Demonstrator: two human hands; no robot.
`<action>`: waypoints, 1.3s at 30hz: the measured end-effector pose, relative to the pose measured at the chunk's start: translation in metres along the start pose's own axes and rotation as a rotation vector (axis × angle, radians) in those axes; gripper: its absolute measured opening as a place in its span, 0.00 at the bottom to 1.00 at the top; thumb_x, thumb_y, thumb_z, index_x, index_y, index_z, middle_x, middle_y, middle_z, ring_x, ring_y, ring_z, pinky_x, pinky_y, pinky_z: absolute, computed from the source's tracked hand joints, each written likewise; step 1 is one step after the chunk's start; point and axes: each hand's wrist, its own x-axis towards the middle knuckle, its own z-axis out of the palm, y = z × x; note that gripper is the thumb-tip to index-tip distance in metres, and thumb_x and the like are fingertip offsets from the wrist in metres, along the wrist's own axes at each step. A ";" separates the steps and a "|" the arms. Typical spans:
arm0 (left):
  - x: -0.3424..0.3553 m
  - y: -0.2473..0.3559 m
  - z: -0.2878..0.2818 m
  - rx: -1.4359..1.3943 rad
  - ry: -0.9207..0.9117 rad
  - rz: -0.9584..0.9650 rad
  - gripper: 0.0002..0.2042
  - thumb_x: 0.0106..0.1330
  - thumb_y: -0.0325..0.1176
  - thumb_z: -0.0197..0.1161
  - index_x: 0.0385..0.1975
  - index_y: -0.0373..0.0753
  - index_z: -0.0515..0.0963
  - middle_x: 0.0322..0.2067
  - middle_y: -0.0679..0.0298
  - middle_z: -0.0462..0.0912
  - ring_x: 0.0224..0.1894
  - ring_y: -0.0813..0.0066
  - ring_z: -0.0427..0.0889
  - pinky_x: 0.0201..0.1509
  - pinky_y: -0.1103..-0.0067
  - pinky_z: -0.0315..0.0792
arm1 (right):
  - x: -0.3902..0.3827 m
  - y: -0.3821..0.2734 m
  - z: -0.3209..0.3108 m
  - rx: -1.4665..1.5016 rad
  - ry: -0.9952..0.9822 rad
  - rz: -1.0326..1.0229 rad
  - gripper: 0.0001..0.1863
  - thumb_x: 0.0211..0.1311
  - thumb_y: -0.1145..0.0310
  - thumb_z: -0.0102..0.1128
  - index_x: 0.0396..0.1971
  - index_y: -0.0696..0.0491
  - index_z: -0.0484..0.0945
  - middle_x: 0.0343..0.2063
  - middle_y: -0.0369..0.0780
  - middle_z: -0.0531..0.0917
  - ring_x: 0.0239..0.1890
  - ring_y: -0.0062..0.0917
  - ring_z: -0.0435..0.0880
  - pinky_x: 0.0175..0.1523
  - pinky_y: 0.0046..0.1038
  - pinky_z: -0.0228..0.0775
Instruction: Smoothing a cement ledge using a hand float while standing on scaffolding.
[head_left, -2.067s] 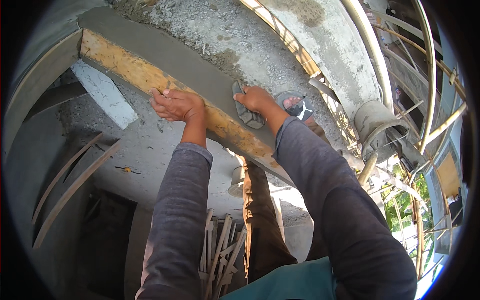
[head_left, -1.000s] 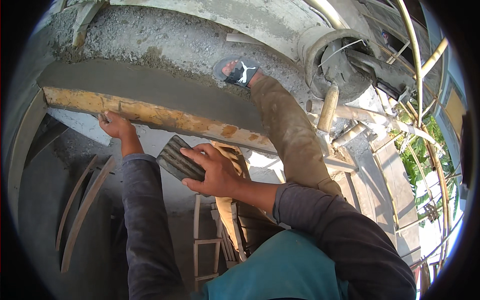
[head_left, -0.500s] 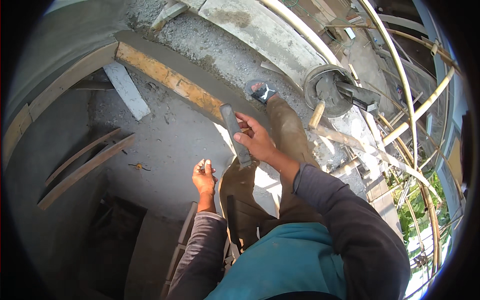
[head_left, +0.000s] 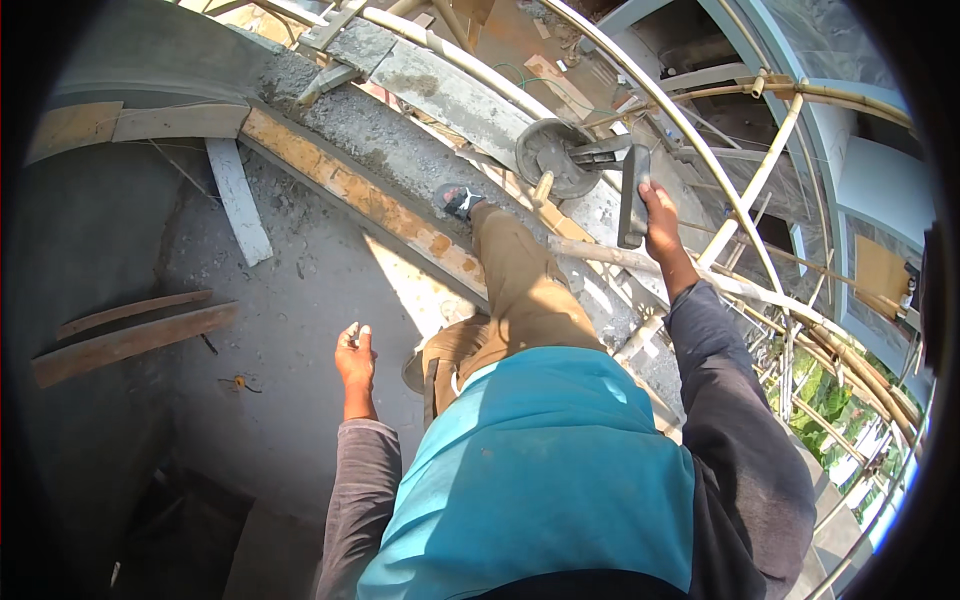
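Note:
My right hand (head_left: 662, 222) is raised out to the right, wrapped round the back of a grey plastering float (head_left: 633, 197), which stands roughly upright. Just left of the float is a round black tub (head_left: 556, 178) with grey mortar in it; a dark tool (head_left: 600, 150) lies across its right rim. My left hand (head_left: 356, 362) hangs over the grey floor by my left leg, its fingers curled in and thumb up. Whatever those fingers hold, if anything, is too small to make out. My sandalled foot (head_left: 458, 201) rests on the rough ledge.
A long mortar-stained board (head_left: 350, 185) edges the ledge ahead. A white plank (head_left: 238, 200) leans inside the curved form boards (head_left: 180, 122). Two curved wood strips (head_left: 140, 340) lie at left. Bamboo scaffold poles (head_left: 760, 185) cross on the right. A dark opening (head_left: 190, 530) lies at lower left.
My right hand has carried the float from in front of my legs up and right, beside the tub. My left hand has moved left, still curled. The view has shifted rightward.

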 end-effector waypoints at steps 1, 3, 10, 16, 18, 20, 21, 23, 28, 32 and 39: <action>-0.010 -0.009 -0.006 0.014 0.018 -0.004 0.19 0.64 0.36 0.65 0.53 0.37 0.73 0.27 0.70 0.76 0.24 0.83 0.73 0.29 0.82 0.71 | -0.023 0.026 -0.015 -0.041 0.034 0.007 0.30 0.62 0.56 0.59 0.59 0.59 0.68 0.46 0.41 0.78 0.49 0.24 0.75 0.54 0.28 0.67; -0.022 -0.061 -0.041 -0.001 0.031 0.034 0.20 0.64 0.37 0.65 0.53 0.36 0.73 0.27 0.70 0.76 0.23 0.83 0.73 0.28 0.82 0.70 | -0.084 0.049 -0.021 0.007 0.059 0.131 0.29 0.63 0.56 0.59 0.58 0.59 0.69 0.49 0.42 0.77 0.50 0.27 0.75 0.52 0.31 0.68; -0.060 -0.199 -0.141 0.051 0.123 0.064 0.24 0.64 0.41 0.63 0.54 0.30 0.70 0.26 0.65 0.76 0.23 0.79 0.75 0.28 0.80 0.71 | -0.209 0.122 -0.108 0.193 0.125 0.227 0.27 0.62 0.50 0.56 0.52 0.55 0.73 0.49 0.43 0.76 0.49 0.30 0.75 0.44 0.35 0.71; -0.079 -0.234 -0.159 0.067 0.138 0.005 0.24 0.64 0.39 0.63 0.54 0.30 0.70 0.32 0.60 0.80 0.24 0.77 0.76 0.28 0.78 0.72 | -0.255 0.123 -0.150 0.325 0.243 0.252 0.28 0.62 0.50 0.55 0.55 0.55 0.71 0.48 0.42 0.78 0.48 0.32 0.76 0.53 0.37 0.68; -0.080 -0.235 -0.153 0.057 0.147 -0.003 0.24 0.64 0.38 0.64 0.54 0.30 0.70 0.33 0.58 0.80 0.24 0.77 0.77 0.28 0.79 0.72 | -0.256 0.135 -0.163 0.267 0.258 0.225 0.29 0.61 0.49 0.57 0.56 0.53 0.71 0.50 0.42 0.77 0.51 0.34 0.74 0.54 0.39 0.65; -0.077 -0.233 -0.146 0.009 0.197 0.097 0.24 0.63 0.38 0.64 0.54 0.30 0.70 0.34 0.56 0.81 0.25 0.76 0.78 0.29 0.79 0.73 | -0.253 0.129 -0.159 0.303 0.241 0.225 0.27 0.61 0.49 0.57 0.53 0.53 0.73 0.46 0.41 0.78 0.48 0.32 0.75 0.53 0.38 0.67; -0.075 -0.232 -0.138 -0.007 0.209 0.101 0.24 0.63 0.38 0.64 0.54 0.30 0.70 0.34 0.56 0.81 0.25 0.76 0.78 0.29 0.79 0.73 | -0.249 0.124 -0.159 0.304 0.224 0.213 0.27 0.61 0.49 0.57 0.53 0.53 0.73 0.46 0.41 0.78 0.48 0.32 0.75 0.53 0.38 0.67; -0.073 -0.230 -0.123 -0.029 0.180 0.130 0.23 0.63 0.37 0.64 0.54 0.29 0.70 0.34 0.56 0.82 0.25 0.76 0.79 0.29 0.78 0.73 | -0.258 0.094 -0.145 0.324 0.186 0.189 0.25 0.62 0.49 0.57 0.50 0.52 0.74 0.42 0.39 0.79 0.44 0.30 0.77 0.51 0.37 0.68; -0.091 -0.196 -0.085 -0.220 0.130 0.039 0.19 0.65 0.32 0.60 0.53 0.30 0.70 0.32 0.57 0.82 0.24 0.75 0.79 0.27 0.77 0.75 | -0.225 0.086 -0.155 0.288 0.021 0.069 0.23 0.61 0.50 0.58 0.48 0.51 0.74 0.38 0.37 0.79 0.40 0.26 0.77 0.46 0.34 0.70; -0.126 -0.177 -0.068 -0.270 0.184 -0.114 0.17 0.66 0.30 0.58 0.54 0.34 0.71 0.27 0.60 0.82 0.18 0.74 0.77 0.20 0.77 0.74 | -0.192 0.060 -0.148 0.198 0.049 0.168 0.23 0.61 0.50 0.58 0.48 0.52 0.74 0.38 0.37 0.79 0.39 0.27 0.77 0.44 0.34 0.70; -0.194 -0.215 -0.020 -0.180 0.128 -0.310 0.10 0.68 0.36 0.57 0.41 0.36 0.78 0.19 0.63 0.79 0.14 0.75 0.74 0.16 0.77 0.71 | -0.141 0.000 -0.129 0.348 -0.253 0.403 0.27 0.58 0.43 0.58 0.48 0.48 0.74 0.38 0.35 0.80 0.38 0.27 0.78 0.45 0.34 0.72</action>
